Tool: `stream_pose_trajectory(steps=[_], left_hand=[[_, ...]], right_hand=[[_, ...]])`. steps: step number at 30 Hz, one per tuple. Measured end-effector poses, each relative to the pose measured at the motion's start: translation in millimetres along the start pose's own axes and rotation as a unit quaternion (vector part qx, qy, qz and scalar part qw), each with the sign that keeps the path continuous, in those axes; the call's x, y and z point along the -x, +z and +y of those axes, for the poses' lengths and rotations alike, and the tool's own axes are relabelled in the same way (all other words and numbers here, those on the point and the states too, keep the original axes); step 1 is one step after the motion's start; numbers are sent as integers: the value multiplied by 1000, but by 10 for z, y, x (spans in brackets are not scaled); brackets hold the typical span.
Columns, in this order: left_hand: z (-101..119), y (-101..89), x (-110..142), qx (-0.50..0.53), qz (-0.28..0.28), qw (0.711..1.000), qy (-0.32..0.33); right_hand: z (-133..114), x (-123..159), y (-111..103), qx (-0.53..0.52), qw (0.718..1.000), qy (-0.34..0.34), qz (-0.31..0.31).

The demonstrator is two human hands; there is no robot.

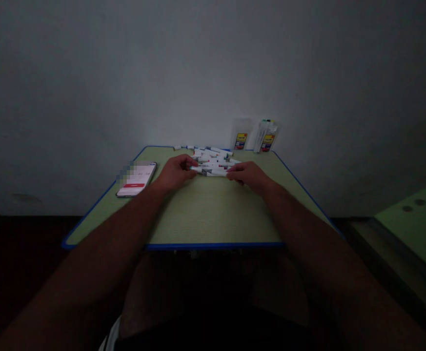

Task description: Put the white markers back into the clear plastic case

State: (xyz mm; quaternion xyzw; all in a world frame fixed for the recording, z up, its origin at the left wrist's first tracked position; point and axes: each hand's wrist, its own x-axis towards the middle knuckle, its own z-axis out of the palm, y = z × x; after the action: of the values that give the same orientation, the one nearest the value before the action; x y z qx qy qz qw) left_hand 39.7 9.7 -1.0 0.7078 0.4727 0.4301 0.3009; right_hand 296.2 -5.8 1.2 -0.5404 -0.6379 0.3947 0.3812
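White marker (218, 172) at near side of other markers (218, 159), far half of table (213, 214); L hand (176, 172) pinched on its L end, R hand (250, 174) fingers at R end, can't tell if clamped. Phone (138, 178) at L, clear cases (241, 140) by wall (213, 73). Step: prob. two-handed marker handling; next move needs ends level, clear of neighbours
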Motion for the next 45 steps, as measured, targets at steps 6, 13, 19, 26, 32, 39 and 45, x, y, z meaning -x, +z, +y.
stream_pose_trajectory(steps=[6,13,19,26,32,39,45], left_hand=[[7,16,5,16,-7,1000,-2],[2,34,10,-11,-5,1000,11],[20,57,17,-19,-14,1000,12],[15,78,11,-20,-21,999,28],[5,95,13,-2,-30,999,26],[-19,110,7,10,-32,999,41],[-26,114,1,7,-32,999,37]], right_hand=[[87,-56,-8,10,1000,-7,-6],[87,-59,-7,19,1000,-10,-12],[51,-35,7,21,1000,-1,-17],[73,-44,8,24,999,-6,-23],[75,-40,6,35,999,-10,-28],[80,-41,7,33,999,-16,-37],[76,-24,-1,37,998,-18,-42]])
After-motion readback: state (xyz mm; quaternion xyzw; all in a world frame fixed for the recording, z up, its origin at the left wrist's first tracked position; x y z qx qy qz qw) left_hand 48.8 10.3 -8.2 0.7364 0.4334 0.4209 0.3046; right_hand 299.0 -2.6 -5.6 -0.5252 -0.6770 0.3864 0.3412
